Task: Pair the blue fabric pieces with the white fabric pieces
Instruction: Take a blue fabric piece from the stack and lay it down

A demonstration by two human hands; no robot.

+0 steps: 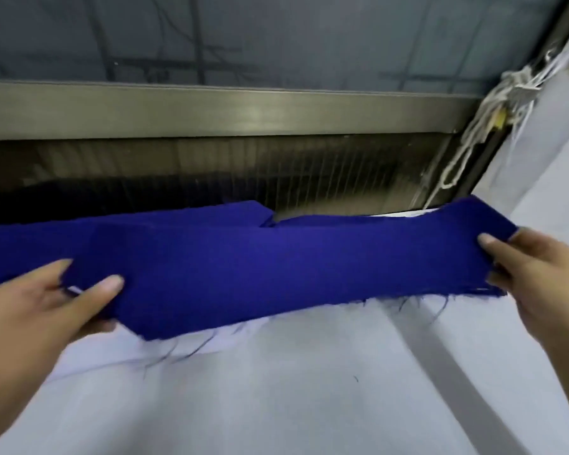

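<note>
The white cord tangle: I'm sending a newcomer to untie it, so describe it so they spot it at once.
Follow the metal rail across the upper half of the view to its right end. There a knotted tangle of white cord hangs, one loop trailing down. It is thin and stringy, unlike the flat white fabric beside it.

- A brushed metal rail [230,110] runs crosswise well beyond the grip, catching a dull shine.
- Above it, farther off, a greyish pane [276,37] shows blurred dark lines.
- Below the rail, nearer the grip, lies a dark ribbed panel [243,172].
- Up and right of the grip, white cords [493,103] hang knotted.
</note>
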